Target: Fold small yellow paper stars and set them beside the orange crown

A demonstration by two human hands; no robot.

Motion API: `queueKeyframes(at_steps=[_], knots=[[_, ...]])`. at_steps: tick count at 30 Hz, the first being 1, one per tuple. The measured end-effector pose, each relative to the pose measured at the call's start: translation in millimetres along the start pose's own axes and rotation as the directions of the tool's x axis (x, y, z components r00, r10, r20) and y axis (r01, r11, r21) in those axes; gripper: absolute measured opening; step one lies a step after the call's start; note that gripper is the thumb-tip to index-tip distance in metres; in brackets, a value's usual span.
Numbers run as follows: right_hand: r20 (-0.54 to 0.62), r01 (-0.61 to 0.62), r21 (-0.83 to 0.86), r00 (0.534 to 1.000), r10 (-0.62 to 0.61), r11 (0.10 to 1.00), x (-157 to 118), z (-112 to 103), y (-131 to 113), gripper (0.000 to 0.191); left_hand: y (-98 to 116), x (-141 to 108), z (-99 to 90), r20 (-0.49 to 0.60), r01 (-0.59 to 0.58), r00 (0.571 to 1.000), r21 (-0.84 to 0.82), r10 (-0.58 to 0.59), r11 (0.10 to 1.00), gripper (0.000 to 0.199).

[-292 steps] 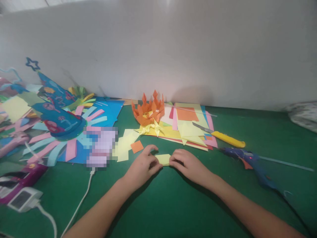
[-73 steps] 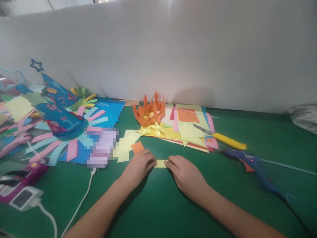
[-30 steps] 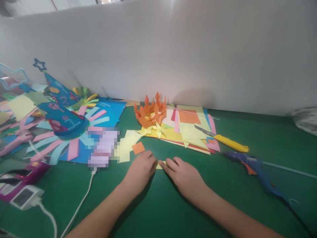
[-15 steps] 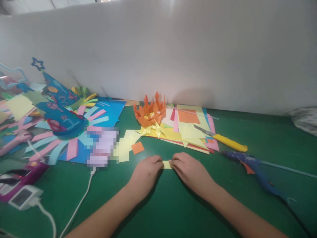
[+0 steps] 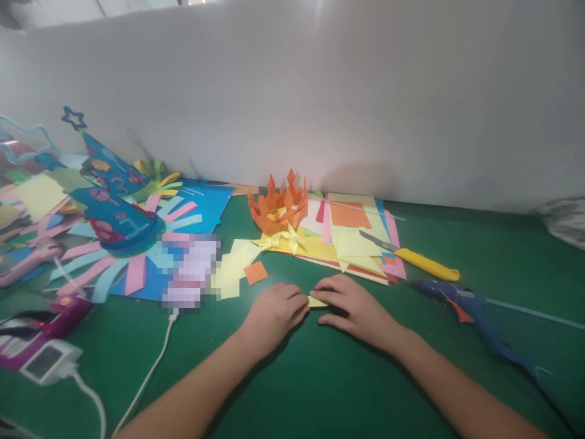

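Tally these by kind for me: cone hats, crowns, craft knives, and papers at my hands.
Cone hats, front hat and back hat: 2
Orange crown: 1
Craft knife: 1
Yellow paper at left hand and right hand: 1
Total: 5

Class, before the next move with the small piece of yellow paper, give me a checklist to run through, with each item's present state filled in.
1. Left hand holding the small yellow paper: ok.
2. Right hand closed on the paper: not ok; its thumb is spread away from it.
3. Paper's edges lined up: cannot tell; fingers cover part of it.
4. Blade of the yellow-handled knife drawn in: not ok; it is out.
5. Blue glue gun clear of both hands: ok, it lies off to the right.
6. Orange paper square clear of the hands: ok, just beyond the left one.
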State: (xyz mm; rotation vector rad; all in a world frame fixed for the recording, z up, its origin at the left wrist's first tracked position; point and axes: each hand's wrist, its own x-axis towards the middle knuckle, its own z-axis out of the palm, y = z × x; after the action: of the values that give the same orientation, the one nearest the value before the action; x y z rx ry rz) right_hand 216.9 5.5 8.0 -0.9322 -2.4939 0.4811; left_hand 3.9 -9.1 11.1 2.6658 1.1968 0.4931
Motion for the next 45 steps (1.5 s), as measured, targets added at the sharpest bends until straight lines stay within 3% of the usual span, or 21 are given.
queueKeyframes(at_steps=[2,8,11,13,15,17,19,20,22,30,34,39,42,45], knots=[[-0.016,0.008,-0.006,1.0,-0.008,1.0,2,3,0,0.021,0,1,2.8,-0.025,-0.01,1.0,0.014,0.011,1.0,0.026],[-0.105,-0.053,0.048,0.993,0.058,0.997,4,9,-1,0.023,1,-2,13.4,-0.07,0.032,0.997,-0.071,-0.037,0.997,0.017],[-0.111,-0.151,0.167,0.979,0.171,0.974,6,10,-4,0.021,1,-1,11.3,-0.086,0.104,0.988,-0.215,-0.125,0.971,0.019],[-0.118,-0.242,0.341,0.948,0.297,0.908,9,9,-5,0.017,0,2,7.2,-0.094,0.2,0.963,-0.38,-0.253,0.903,0.018],[-0.091,-0.284,0.564,0.912,0.401,0.775,16,8,-7,0.029,1,6,2.5,-0.019,0.318,0.907,-0.623,-0.42,0.715,0.018],[-0.006,-0.292,0.723,0.903,0.43,0.626,24,5,-9,0.037,3,10,-1.9,0.148,0.397,0.829,-0.834,-0.539,0.382,0.022],[0.104,-0.361,0.761,0.888,0.448,0.539,32,3,-13,0.029,5,13,-5.6,0.299,0.402,0.777,-0.913,-0.555,0.071,0.029],[0.112,-0.389,0.753,0.871,0.479,0.531,36,3,-15,0.026,6,15,-7.1,0.34,0.393,0.765,-0.919,-0.547,-0.022,0.033],[0.072,-0.413,0.741,0.833,0.549,0.53,43,4,-18,0.025,7,17,-9.4,0.371,0.379,0.761,-0.92,-0.532,-0.101,0.038],[-0.075,-0.37,0.75,0.775,0.627,0.548,53,17,-17,0.031,3,27,-10.1,0.393,0.415,0.737,-0.905,-0.55,-0.091,0.035],[-0.078,-0.369,0.781,0.743,0.664,0.504,51,20,-15,0.028,2,29,-5.1,0.343,0.416,0.759,-0.909,-0.553,0.007,0.032],[-0.02,-0.305,0.841,0.809,0.588,0.447,48,22,-15,0.024,-3,23,1.2,0.24,0.357,0.781,-0.929,-0.577,0.097,0.032],[0.015,-0.26,0.879,0.853,0.522,0.399,48,23,-16,0.035,-6,19,4.4,0.236,0.355,0.784,-0.929,-0.574,0.104,0.034],[0.028,-0.255,0.878,0.872,0.488,0.406,47,23,-17,0.028,-6,17,6.7,0.252,0.383,0.776,-0.917,-0.578,0.114,0.034]])
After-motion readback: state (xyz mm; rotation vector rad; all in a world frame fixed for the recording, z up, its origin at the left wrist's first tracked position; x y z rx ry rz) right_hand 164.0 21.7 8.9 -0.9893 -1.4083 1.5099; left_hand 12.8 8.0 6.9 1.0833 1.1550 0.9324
